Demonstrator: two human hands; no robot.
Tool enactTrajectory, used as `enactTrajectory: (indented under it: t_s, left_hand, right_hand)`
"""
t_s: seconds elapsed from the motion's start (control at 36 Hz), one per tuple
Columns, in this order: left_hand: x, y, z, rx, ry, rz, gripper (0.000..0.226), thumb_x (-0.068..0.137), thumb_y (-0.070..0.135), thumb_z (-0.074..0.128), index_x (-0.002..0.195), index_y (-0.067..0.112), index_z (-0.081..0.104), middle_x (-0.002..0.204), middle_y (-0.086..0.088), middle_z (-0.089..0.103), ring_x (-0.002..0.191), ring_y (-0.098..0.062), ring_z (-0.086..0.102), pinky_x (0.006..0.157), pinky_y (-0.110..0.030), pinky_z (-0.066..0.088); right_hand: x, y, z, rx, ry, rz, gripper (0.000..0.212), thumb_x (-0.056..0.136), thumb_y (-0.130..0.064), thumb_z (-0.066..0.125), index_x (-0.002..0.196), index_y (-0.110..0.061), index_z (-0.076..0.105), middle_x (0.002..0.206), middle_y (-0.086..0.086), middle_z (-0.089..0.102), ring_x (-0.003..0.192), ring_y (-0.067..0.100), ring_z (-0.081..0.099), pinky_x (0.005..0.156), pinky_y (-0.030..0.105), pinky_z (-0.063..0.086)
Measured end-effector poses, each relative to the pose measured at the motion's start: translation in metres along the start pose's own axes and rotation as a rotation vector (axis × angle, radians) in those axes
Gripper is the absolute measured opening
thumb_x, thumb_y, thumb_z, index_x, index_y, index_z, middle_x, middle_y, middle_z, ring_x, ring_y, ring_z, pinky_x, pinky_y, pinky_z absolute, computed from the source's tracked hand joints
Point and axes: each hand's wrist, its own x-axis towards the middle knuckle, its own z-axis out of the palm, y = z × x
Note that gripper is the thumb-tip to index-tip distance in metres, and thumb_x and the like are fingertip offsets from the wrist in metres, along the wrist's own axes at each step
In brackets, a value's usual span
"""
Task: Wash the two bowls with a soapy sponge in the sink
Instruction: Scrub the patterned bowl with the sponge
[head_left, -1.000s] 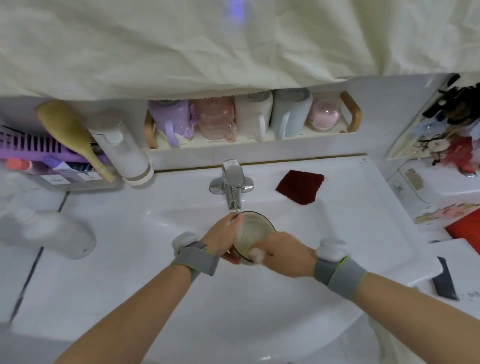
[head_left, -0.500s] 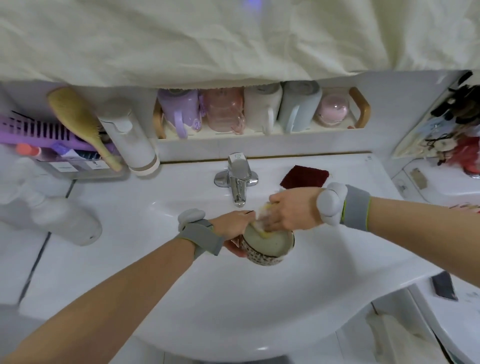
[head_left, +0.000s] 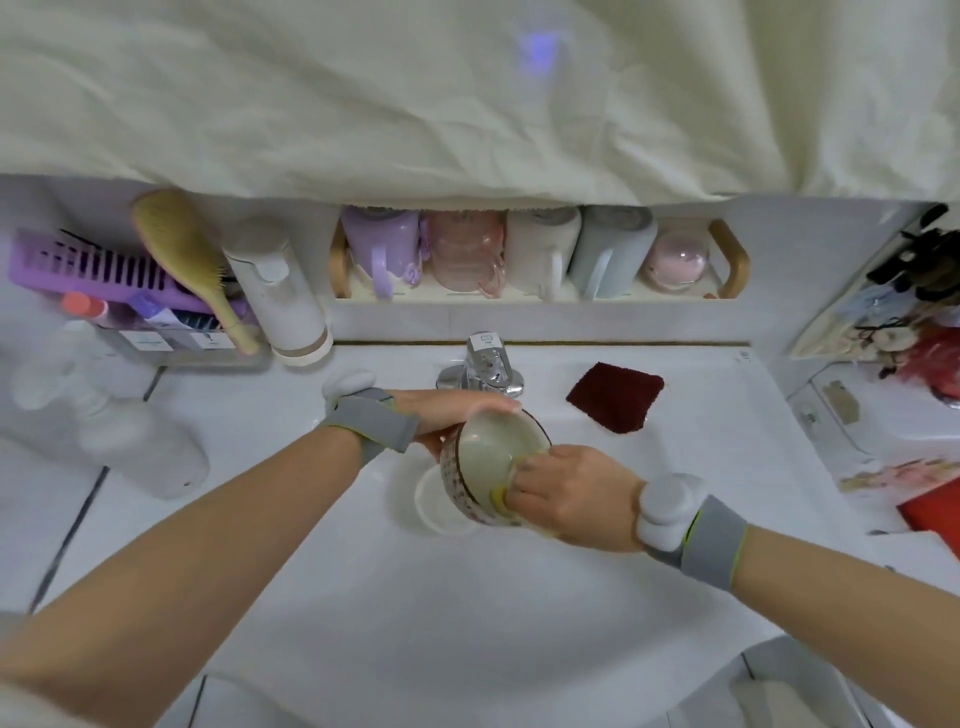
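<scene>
Left hand (head_left: 447, 415) is gripping the tilted bowl (head_left: 493, 462) by its far rim over the sink (head_left: 519, 623); right hand (head_left: 566, 499) is pressing the sponge (head_left: 501, 496) against the near rim.

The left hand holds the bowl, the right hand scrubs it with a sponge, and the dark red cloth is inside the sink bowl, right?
Not quite. The head view shows the dark red cloth lying on the sink's rim beside the tap. The left hand does hold the bowl while the right hand scrubs with the sponge.
</scene>
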Motion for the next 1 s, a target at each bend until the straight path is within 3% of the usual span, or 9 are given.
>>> enactTrajectory:
  t_s: [0.08, 0.28, 0.39, 0.5, 0.61, 0.69, 0.75, 0.89, 1.0]
  left_hand:
    - [0.004, -0.022, 0.003, -0.454, -0.007, 0.146, 0.063, 0.079, 0.066, 0.051, 0.125, 0.023, 0.059, 0.12, -0.007, 0.067, 0.112, -0.026, 0.063, 0.098, -0.041, 0.048]
    - [0.009, -0.048, 0.067, -1.309, 0.08, 0.481, 0.069, 0.084, 0.058, 0.048, 0.132, 0.009, 0.052, 0.121, -0.017, 0.064, 0.106, -0.029, 0.065, 0.087, -0.035, 0.055]
    - [0.012, -0.038, 0.063, -1.384, 0.185, 0.466, 0.071, 0.074, 0.058, 0.063, 0.129, 0.014, 0.058, 0.13, -0.019, 0.059, 0.119, -0.039, 0.056, 0.109, -0.056, 0.036]
    - [0.007, -0.043, 0.05, -1.41, 0.1, 0.515, 0.052, 0.075, 0.052, 0.059, 0.106, 0.012, 0.073, 0.117, -0.015, 0.065, 0.115, -0.032, 0.056, 0.11, -0.054, 0.035]
    - [0.004, -0.033, 0.044, -1.277, 0.078, 0.467, 0.059, 0.079, 0.052, 0.059, 0.125, 0.015, 0.062, 0.128, -0.013, 0.062, 0.122, -0.029, 0.056, 0.107, -0.056, 0.037]
    - [0.006, -0.022, 0.04, -1.246, 0.067, 0.444, 0.051, 0.078, 0.048, 0.063, 0.116, 0.014, 0.068, 0.118, -0.014, 0.062, 0.113, -0.031, 0.056, 0.109, -0.053, 0.035]
    - [0.005, -0.025, 0.04, -1.207, 0.052, 0.41, 0.049, 0.076, 0.048, 0.066, 0.113, 0.016, 0.068, 0.113, -0.013, 0.061, 0.111, -0.031, 0.054, 0.11, -0.052, 0.033]
    - [0.002, -0.025, 0.044, -1.227, 0.07, 0.387, 0.049, 0.074, 0.047, 0.064, 0.114, 0.019, 0.067, 0.118, -0.009, 0.067, 0.113, -0.026, 0.06, 0.104, -0.052, 0.041]
    - [0.006, -0.014, 0.04, -1.191, 0.13, 0.348, 0.045, 0.075, 0.051, 0.066, 0.107, 0.019, 0.068, 0.101, -0.009, 0.064, 0.096, -0.025, 0.06, 0.089, -0.039, 0.048]
  right_hand:
    - [0.011, -0.019, 0.008, 0.095, 0.179, 0.253, 0.013, 0.083, -0.026, 0.066, 0.077, -0.016, 0.061, 0.07, -0.003, 0.056, 0.065, 0.02, 0.053, 0.051, 0.027, 0.039]
    - [0.049, -0.039, 0.011, 0.271, 0.42, 0.79, 0.019, 0.079, -0.032, 0.059, 0.064, -0.021, 0.056, 0.063, -0.008, 0.058, 0.056, 0.014, 0.052, 0.042, 0.025, 0.039]
    - [0.068, -0.048, 0.005, 0.468, 0.156, 0.972, 0.012, 0.079, -0.016, 0.054, 0.085, -0.022, 0.063, 0.079, -0.002, 0.064, 0.069, 0.022, 0.059, 0.059, 0.034, 0.048]
    - [0.045, -0.019, -0.005, 0.376, -0.01, 0.571, 0.056, 0.066, -0.007, 0.065, 0.12, -0.018, 0.059, 0.116, 0.004, 0.067, 0.096, 0.028, 0.066, 0.07, 0.037, 0.056]
    - [0.032, 0.011, -0.003, -0.072, -0.023, 0.45, 0.065, 0.054, 0.007, 0.062, 0.116, -0.01, 0.058, 0.11, 0.014, 0.069, 0.1, 0.027, 0.068, 0.056, 0.028, 0.046]
    - [0.046, -0.021, -0.001, 0.427, 0.038, 0.784, 0.027, 0.071, 0.0, 0.053, 0.092, -0.014, 0.063, 0.089, 0.008, 0.069, 0.079, 0.034, 0.065, 0.061, 0.035, 0.052]
    - [0.041, -0.023, 0.0, 0.71, 0.008, 0.764, 0.026, 0.08, -0.005, 0.048, 0.096, -0.017, 0.065, 0.09, 0.006, 0.069, 0.081, 0.031, 0.063, 0.072, 0.042, 0.055]
    - [0.016, 0.018, 0.002, 0.055, -0.036, 0.468, 0.068, 0.046, 0.003, 0.077, 0.11, -0.019, 0.069, 0.117, 0.007, 0.068, 0.096, 0.019, 0.069, 0.061, 0.024, 0.05]
    - [0.036, -0.014, 0.003, 0.661, 0.041, 0.829, 0.031, 0.078, 0.002, 0.051, 0.099, -0.013, 0.068, 0.099, 0.01, 0.07, 0.087, 0.027, 0.066, 0.075, 0.044, 0.057]
